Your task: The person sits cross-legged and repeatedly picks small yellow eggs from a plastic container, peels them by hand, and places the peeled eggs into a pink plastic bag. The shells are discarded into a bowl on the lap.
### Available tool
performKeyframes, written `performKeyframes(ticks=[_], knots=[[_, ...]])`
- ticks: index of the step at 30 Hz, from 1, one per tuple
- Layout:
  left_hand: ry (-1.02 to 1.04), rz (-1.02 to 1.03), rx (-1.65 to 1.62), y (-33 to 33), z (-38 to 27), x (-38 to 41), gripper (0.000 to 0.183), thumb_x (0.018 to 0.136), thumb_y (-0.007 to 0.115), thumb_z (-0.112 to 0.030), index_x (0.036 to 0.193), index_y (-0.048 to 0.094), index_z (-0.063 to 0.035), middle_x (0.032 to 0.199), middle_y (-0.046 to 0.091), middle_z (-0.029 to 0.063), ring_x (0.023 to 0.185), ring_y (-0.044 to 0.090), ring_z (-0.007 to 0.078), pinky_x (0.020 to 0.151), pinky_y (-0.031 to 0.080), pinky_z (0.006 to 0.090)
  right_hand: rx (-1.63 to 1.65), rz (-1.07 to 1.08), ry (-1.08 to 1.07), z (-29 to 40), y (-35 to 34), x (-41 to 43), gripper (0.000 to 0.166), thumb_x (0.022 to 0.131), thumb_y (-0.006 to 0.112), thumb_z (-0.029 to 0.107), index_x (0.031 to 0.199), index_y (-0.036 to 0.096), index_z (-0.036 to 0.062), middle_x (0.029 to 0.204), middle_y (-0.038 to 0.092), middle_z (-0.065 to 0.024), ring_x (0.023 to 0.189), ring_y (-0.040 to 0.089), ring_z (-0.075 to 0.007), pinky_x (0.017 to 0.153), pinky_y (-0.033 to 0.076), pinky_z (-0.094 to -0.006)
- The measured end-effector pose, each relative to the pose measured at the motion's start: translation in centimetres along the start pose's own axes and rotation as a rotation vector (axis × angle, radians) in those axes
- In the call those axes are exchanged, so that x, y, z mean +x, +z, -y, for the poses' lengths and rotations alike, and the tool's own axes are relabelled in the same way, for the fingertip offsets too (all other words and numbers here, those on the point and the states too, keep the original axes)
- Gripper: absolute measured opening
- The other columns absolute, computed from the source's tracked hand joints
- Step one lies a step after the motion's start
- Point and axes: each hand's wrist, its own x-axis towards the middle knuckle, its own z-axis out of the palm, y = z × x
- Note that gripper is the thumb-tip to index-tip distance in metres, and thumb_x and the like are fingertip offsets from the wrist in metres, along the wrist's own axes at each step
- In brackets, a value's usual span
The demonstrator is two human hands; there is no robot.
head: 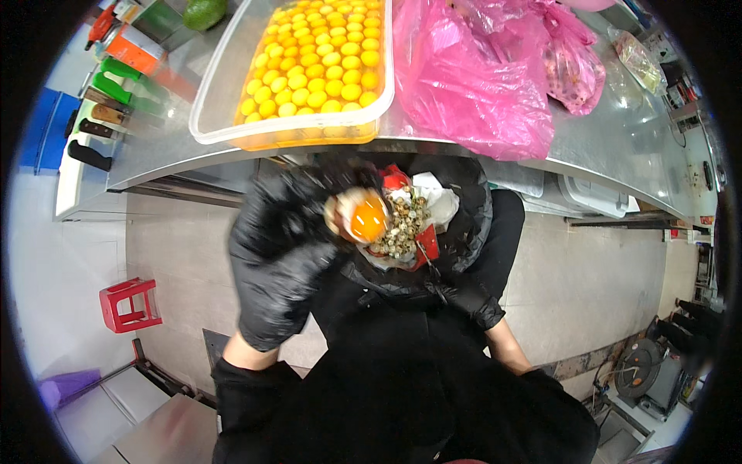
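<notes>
My left hand [290, 232], in a black plastic glove and blurred, is raised at left of centre below the counter's edge. Its fingers hold an opened small egg [366, 217] with an orange yolk showing in the shell. Lower right, my right hand [472, 298], gloved in black too, is by the rim of a bin lined with a black bag [475, 243]; a thin metal tool [432, 267], perhaps scissors, sticks out from it. Many speckled small eggshells [406, 223] lie in the bin with red scraps and white paper. Beyond my hands, a clear plastic tub [293, 123] holds many yolks [316, 69].
The steel counter [174, 133] carries pink plastic bags [481, 87] right of the tub, an avocado [204, 13], an orange can [136, 49] and several knives [107, 113] at left. A red stool [130, 304] stands on the floor at left.
</notes>
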Motion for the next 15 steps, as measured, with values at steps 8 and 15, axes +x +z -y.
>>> performKeyframes(ticks=[8,15], knots=[[0.308,0.08,0.337,-2.0,-5.5,9.6,0.027,0.086,0.055,-0.009,0.11,0.056,0.0014,0.104,0.06,0.0105,0.093,0.058,0.017,0.083,0.046,0.0266,-0.061,-0.08,-0.061,1.1,0.0,0.8,0.036,0.085,0.054,0.031,0.107,0.057,0.0032,0.102,0.059,-0.0197,0.094,0.057,-0.0331,0.081,0.044,-0.0365],[0.267,0.232,0.651,-3.6,-3.2,13.1,0.023,0.083,0.06,-0.006,0.104,0.057,0.0018,0.098,0.062,0.0069,0.088,0.059,0.0116,0.081,0.047,0.0253,0.005,-0.079,-0.001,0.1,-1.6,0.3,0.033,0.086,0.052,0.028,0.107,0.057,0.0028,0.102,0.06,-0.0183,0.095,0.057,-0.0303,0.082,0.043,-0.0355]])
